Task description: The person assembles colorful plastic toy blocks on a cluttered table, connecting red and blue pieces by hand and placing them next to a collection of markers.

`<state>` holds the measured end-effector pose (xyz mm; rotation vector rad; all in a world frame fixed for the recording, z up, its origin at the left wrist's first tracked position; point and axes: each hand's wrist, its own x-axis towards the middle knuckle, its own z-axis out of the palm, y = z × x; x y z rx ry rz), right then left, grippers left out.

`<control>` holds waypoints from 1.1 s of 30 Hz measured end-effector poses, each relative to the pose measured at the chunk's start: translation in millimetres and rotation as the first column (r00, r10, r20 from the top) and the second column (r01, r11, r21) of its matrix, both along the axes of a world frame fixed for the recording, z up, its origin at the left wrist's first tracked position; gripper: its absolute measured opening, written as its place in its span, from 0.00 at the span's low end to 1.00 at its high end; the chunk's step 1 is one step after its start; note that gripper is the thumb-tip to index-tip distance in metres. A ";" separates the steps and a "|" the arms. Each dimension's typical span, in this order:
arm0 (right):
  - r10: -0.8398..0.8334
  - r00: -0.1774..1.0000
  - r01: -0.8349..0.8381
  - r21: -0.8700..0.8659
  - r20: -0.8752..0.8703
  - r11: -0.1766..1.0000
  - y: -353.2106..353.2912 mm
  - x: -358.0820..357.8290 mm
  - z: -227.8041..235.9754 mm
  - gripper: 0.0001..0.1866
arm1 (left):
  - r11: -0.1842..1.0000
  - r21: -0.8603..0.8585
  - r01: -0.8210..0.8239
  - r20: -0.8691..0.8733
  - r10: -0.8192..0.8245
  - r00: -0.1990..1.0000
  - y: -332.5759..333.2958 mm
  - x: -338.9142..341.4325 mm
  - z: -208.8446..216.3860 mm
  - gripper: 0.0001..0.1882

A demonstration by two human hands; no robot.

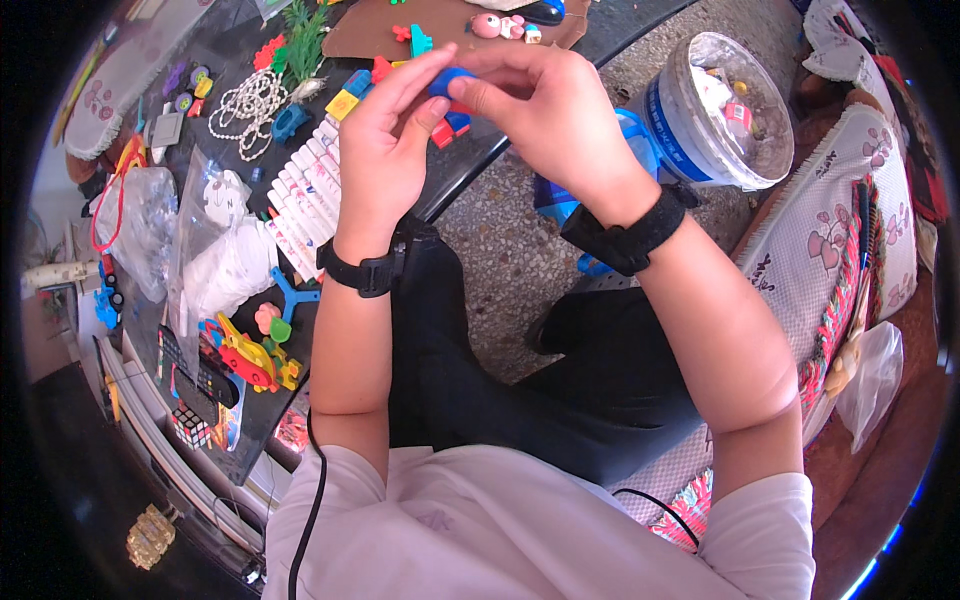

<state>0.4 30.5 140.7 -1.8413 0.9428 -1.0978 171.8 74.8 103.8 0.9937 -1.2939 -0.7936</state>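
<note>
Close together over the far table edge, both hands have a small blue piece [449, 81] between their fingers; its exact kind is partly hidden. My left hand [385, 140] touches it from the left with closed fingertips. From the other side my right hand [550, 105] presses it with the thumb, its fingers curled behind. Just beneath the hands lie red and blue toy blocks [444, 133]. Beside my left hand are a yellow block [342, 104] and a row of white marker pens [307, 190].
The dark table [262, 408] carries a beaded string [243, 112], a green plastic plant [301, 42], plastic bags [140, 225], a yellow-red toy [250, 355] and a puzzle cube [190, 425]. On the right stand a white bucket [670, 130] and a covered sofa [800, 230].
</note>
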 end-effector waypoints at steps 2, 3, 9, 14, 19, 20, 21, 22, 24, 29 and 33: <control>-0.055 0.997 0.055 0.003 -0.051 0.998 -8.1 -3.4 -6.8 0.14 | 0.997 -0.037 -0.072 -0.017 0.071 0.997 -2.2 -4.5 2.3 0.22; -0.080 0.997 0.081 0.062 -0.016 0.995 -10.2 -4.0 -8.9 0.14 | 0.994 -0.021 -0.110 0.142 0.112 0.984 -1.5 -1.1 3.0 0.23; -0.191 0.978 0.197 0.083 -0.079 0.977 -17.8 -4.7 -33.1 0.16 | 0.962 0.072 -0.263 0.657 0.153 0.738 10.6 9.5 8.9 0.32; -0.142 0.935 0.166 0.045 -0.325 0.985 -7.3 -2.7 -34.8 0.16 | 0.971 0.073 -0.226 0.617 0.134 0.776 5.2 5.2 -6.6 0.30; -0.089 0.900 0.123 0.052 -0.426 0.991 -13.8 -3.8 -33.7 0.15 | 0.969 0.075 -0.235 0.575 0.151 0.804 3.3 3.9 -10.3 0.28; -0.069 0.885 0.106 0.055 -0.460 0.993 -16.3 -5.3 -30.5 0.15 | 0.969 0.063 -0.240 0.572 0.162 0.804 3.3 4.7 -12.5 0.27; -0.051 0.866 0.092 0.058 -0.497 0.994 -18.0 -7.1 -26.6 0.15 | 0.968 0.052 -0.244 0.566 0.172 0.806 2.8 3.7 -12.1 0.27; -0.038 0.855 0.074 0.049 -0.517 0.996 -18.8 -8.0 -23.4 0.14 | 0.968 0.028 -0.249 0.591 0.185 0.785 3.2 2.9 -10.5 0.27; -0.037 0.841 0.027 -0.027 -0.540 0.999 -21.1 -10.5 -20.2 0.13 | 0.966 -0.022 -0.258 0.636 0.213 0.742 5.2 0.3 -4.4 0.27; -0.212 0.872 -0.024 -0.472 -0.441 0.881 -32.8 -21.6 -5.7 0.13 | 0.970 -0.116 -0.212 0.642 0.236 0.730 0.2 -4.5 -1.1 0.30; -0.347 0.876 0.196 -0.410 -0.336 0.891 -44.4 -31.3 64.4 0.14 | 0.980 -0.134 -0.150 0.663 0.201 0.721 -6.4 -2.5 -0.9 0.27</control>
